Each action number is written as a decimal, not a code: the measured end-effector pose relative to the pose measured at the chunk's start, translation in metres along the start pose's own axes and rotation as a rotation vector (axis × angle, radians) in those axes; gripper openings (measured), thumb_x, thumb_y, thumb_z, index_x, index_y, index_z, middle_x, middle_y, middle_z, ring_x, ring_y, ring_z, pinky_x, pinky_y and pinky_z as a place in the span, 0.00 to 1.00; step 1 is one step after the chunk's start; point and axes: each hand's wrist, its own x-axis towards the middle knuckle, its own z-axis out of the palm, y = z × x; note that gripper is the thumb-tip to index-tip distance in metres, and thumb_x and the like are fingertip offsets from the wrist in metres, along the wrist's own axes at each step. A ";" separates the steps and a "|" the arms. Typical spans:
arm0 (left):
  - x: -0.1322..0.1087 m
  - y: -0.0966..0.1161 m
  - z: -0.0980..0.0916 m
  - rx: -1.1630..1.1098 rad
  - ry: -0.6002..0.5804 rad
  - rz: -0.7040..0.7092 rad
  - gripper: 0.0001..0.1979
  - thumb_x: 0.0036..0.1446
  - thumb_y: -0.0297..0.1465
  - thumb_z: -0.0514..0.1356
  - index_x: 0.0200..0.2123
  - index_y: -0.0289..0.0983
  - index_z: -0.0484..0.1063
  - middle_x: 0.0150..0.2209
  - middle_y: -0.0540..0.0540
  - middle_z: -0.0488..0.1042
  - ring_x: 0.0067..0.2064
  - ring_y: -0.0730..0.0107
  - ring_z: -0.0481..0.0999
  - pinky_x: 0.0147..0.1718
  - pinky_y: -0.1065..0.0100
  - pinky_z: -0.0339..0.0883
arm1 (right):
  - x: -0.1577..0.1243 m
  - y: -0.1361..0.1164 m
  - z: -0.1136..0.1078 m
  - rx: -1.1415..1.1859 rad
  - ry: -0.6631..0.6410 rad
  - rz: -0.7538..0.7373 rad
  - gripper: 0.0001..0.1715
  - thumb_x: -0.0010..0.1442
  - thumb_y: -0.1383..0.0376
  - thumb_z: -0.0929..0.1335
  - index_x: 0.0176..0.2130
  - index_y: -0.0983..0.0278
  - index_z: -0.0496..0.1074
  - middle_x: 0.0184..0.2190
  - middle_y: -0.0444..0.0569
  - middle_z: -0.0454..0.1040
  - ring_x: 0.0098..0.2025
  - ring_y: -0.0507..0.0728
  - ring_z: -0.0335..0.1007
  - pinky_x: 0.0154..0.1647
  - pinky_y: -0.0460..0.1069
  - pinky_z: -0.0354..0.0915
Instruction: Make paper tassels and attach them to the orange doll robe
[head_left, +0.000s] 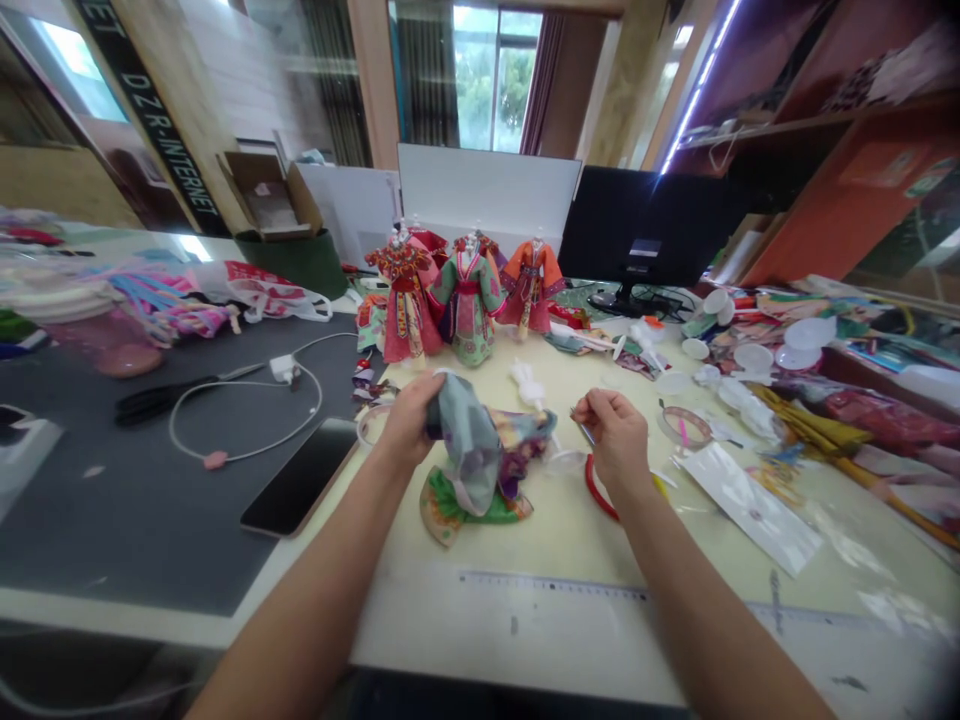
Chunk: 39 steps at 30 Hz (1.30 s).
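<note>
Soft, light, limp doll costume [472, 455] clasped at its gathered top by the left hand [409, 420], its skirt resting just below, while the right hand [616, 435], well apart, pinches a thin metal tool [583, 428]; the slack fabric seems best held at that gathered top.

Window [491, 90] w/ trees at back, blk monitor [637, 225], orange shelves [847, 190] on rt, LED strip [694, 110] lit.
</note>
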 end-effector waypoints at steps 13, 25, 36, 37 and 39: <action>0.003 0.014 -0.012 -0.512 0.074 -0.110 0.10 0.57 0.31 0.53 0.33 0.34 0.73 0.29 0.47 0.79 0.39 0.64 0.79 0.42 0.66 0.71 | -0.030 0.001 0.040 -0.577 -0.468 -0.366 0.30 0.49 0.58 0.71 0.50 0.63 0.65 0.49 0.56 0.69 0.52 0.62 0.63 0.54 0.56 0.58; 0.002 0.030 -0.017 -0.690 0.175 -0.033 0.14 0.60 0.32 0.50 0.31 0.33 0.74 0.28 0.47 0.78 0.39 0.64 0.78 0.46 0.62 0.69 | 0.058 -0.008 0.054 -0.728 -0.362 -0.269 0.15 0.55 0.60 0.61 0.25 0.65 0.70 0.21 0.45 0.68 0.26 0.53 0.62 0.26 0.46 0.54; 0.013 0.026 -0.036 -0.675 0.253 -0.072 0.14 0.59 0.34 0.52 0.29 0.34 0.74 0.22 0.48 0.76 0.33 0.64 0.79 0.37 0.66 0.73 | 0.071 -0.027 0.045 -0.534 -0.320 -0.205 0.18 0.50 0.54 0.65 0.25 0.66 0.72 0.20 0.43 0.69 0.23 0.50 0.60 0.25 0.46 0.56; 0.013 0.026 -0.038 -0.656 0.245 -0.101 0.14 0.59 0.34 0.52 0.29 0.34 0.74 0.21 0.48 0.76 0.32 0.64 0.79 0.36 0.66 0.74 | 0.071 -0.026 0.046 -0.537 -0.308 -0.208 0.17 0.49 0.55 0.66 0.25 0.66 0.72 0.19 0.43 0.68 0.23 0.50 0.60 0.25 0.46 0.56; 0.013 0.025 -0.040 -0.594 0.248 -0.129 0.13 0.59 0.34 0.53 0.29 0.34 0.73 0.19 0.48 0.74 0.30 0.63 0.79 0.33 0.65 0.74 | 0.072 -0.024 0.048 -0.550 -0.276 -0.220 0.15 0.48 0.56 0.67 0.22 0.66 0.71 0.17 0.42 0.67 0.22 0.50 0.59 0.25 0.46 0.55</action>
